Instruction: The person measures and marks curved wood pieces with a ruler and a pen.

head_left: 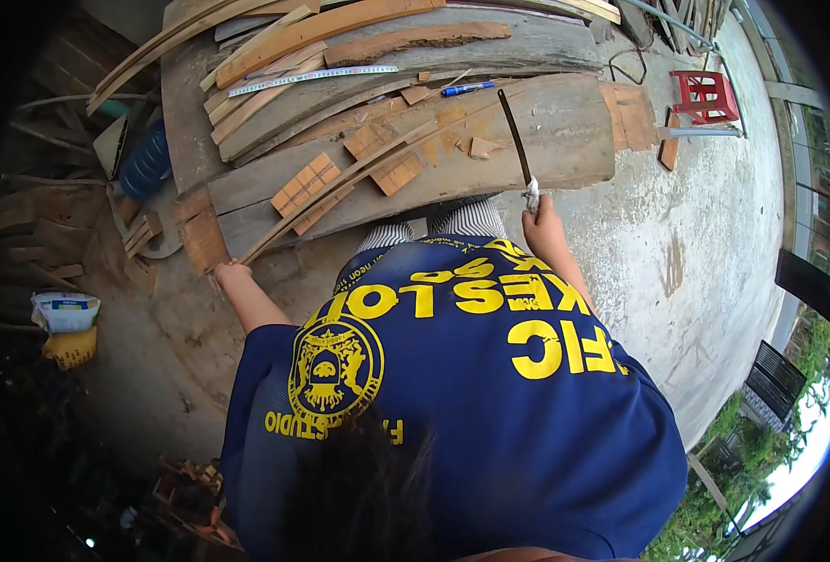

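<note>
My right hand [544, 225] is closed round the white-wrapped handle of a thin saw [516, 134], whose dark, narrow blade points away from me over the right part of a grey plank. At the plank's left end, my left hand [232, 272] grips the near end of a long, thin wooden strip [340, 179]. The strip runs diagonally up to the right across the plank [565, 131]. Under and beside it lie wooden blocks marked with lines, one at the left [304, 184] and another nearer the middle [384, 159].
Beyond the plank are stacked boards [377, 42], a tape measure [312, 79] and a blue marker [467, 89]. A red stool [705, 97] stands at the right on the concrete floor. To the left are a blue water jug [143, 164] and a white-and-yellow bag [66, 328].
</note>
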The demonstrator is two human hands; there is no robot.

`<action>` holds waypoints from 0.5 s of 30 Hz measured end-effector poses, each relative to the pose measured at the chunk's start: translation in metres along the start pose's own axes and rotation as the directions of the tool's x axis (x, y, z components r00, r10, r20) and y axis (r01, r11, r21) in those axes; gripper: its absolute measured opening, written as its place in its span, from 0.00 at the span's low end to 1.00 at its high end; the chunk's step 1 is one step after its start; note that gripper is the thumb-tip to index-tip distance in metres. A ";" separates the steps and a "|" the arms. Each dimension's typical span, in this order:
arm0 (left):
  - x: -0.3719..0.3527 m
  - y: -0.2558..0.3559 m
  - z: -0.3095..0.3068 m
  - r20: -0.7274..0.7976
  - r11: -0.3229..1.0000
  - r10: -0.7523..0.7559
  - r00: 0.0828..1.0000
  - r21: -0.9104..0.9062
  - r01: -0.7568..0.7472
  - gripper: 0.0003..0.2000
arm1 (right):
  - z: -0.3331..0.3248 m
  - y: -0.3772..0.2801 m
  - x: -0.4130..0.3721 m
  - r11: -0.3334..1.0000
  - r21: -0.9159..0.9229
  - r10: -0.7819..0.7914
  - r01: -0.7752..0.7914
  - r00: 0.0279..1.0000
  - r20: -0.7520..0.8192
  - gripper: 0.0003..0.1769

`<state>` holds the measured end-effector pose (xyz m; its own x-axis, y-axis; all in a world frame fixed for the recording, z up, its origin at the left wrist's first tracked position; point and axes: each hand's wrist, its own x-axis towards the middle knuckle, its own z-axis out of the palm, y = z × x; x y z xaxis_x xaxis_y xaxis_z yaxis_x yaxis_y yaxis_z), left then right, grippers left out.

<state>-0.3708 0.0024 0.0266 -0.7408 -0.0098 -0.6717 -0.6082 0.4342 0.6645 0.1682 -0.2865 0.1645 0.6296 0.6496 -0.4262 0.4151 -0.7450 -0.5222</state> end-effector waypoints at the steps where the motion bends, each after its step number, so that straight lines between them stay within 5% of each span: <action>1: -0.003 0.000 0.003 0.016 1.000 -0.003 1.000 0.008 0.003 0.14 | 0.009 -0.008 0.000 0.994 0.068 -0.088 0.090 0.996 -0.032 0.17; 5: -0.020 0.008 0.006 0.067 1.000 -0.009 0.998 0.025 0.007 0.15 | 0.042 -0.037 0.014 0.951 0.257 -0.166 0.172 0.985 -0.047 0.24; 7: -0.025 0.015 0.006 0.090 1.000 -0.008 0.996 0.030 0.005 0.16 | 0.050 -0.053 0.017 0.933 0.284 -0.201 0.220 0.975 -0.094 0.18; 9: -0.033 0.019 0.007 0.114 0.999 -0.011 0.993 0.035 0.007 0.17 | 0.063 -0.051 0.031 0.988 -0.031 -0.150 0.153 0.985 0.083 0.15; 15: -0.043 0.020 0.002 0.165 0.998 -0.035 0.986 0.065 0.025 0.19 | 0.069 -0.059 0.041 0.981 -0.097 -0.153 0.171 0.974 0.169 0.11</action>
<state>-0.3505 0.0135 0.0674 -0.6619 0.1236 -0.7394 -0.6063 0.4917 0.6250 0.1242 -0.2054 0.1265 0.4382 0.7722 -0.4601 0.5782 -0.6341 -0.5135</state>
